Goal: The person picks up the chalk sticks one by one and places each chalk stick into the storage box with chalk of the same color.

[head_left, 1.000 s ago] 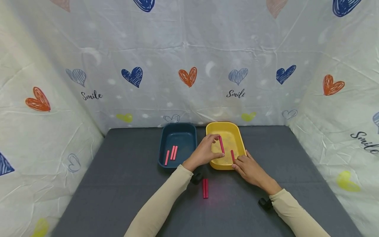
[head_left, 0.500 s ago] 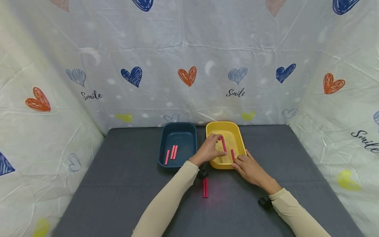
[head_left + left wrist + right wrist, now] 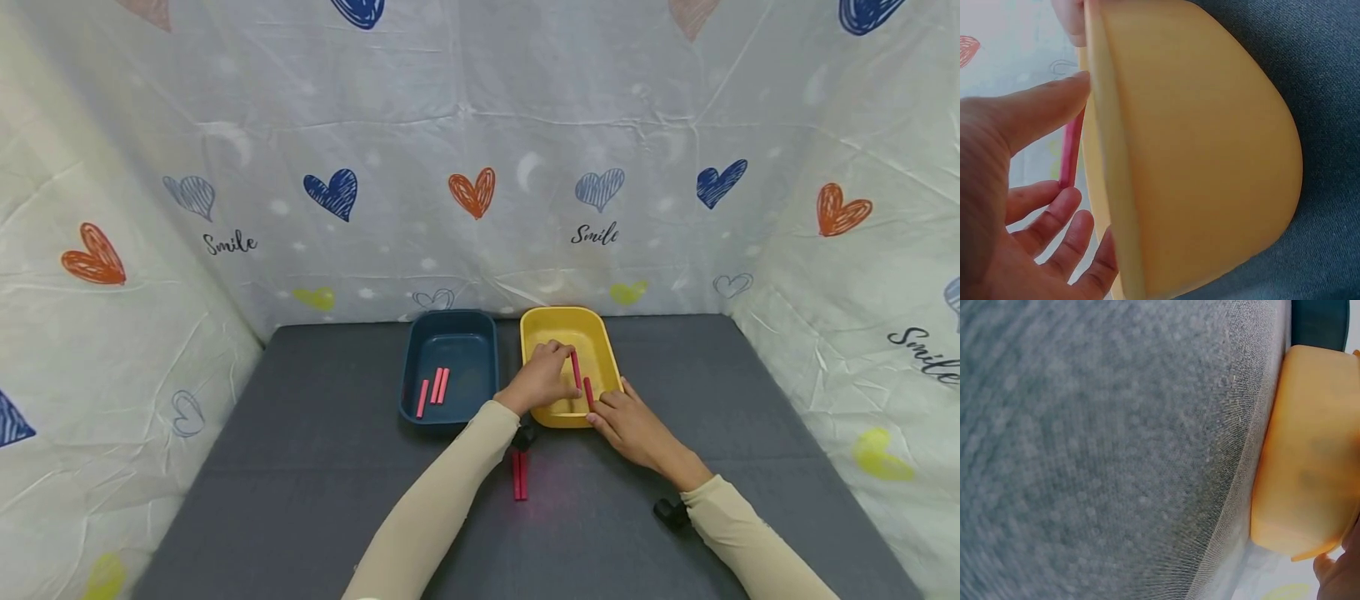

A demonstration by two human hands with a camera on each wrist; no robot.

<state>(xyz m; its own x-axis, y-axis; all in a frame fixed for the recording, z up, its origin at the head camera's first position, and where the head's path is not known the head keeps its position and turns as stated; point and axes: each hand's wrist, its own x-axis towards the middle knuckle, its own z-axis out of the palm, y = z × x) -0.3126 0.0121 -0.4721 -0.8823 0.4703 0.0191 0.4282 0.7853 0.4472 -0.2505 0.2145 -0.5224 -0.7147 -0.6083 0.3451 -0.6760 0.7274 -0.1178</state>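
Note:
In the head view my left hand [image 3: 542, 379] is over the yellow tray [image 3: 555, 313], pinching a pinkish-red stick [image 3: 576, 368] between thumb and fingertips. The left wrist view shows that stick [image 3: 1072, 149] spanning from the thumb to the fingers, beside the tray's rim [image 3: 1116, 150]. At the tray's front right corner, my right hand [image 3: 637, 429] holds the lower end of a second pinkish-red stick [image 3: 588, 392], its fingertips partly hiding it. One right finger lies along the tray's outer side. The right wrist view catches only part of that hand [image 3: 1342, 569], by the yellow tray [image 3: 1304, 450].
A dark blue tray [image 3: 408, 358] stands left of the yellow one, with several pink sticks [image 3: 441, 386] inside. Two more red sticks [image 3: 520, 477] lie side by side on the dark grey tabletop [image 3: 315, 467], near my left wrist. A printed cloth [image 3: 405, 133] hangs behind.
My left hand has moved right across the yellow tray with its stick, which is now close to the stick at my right hand. The right hand has stayed in place.

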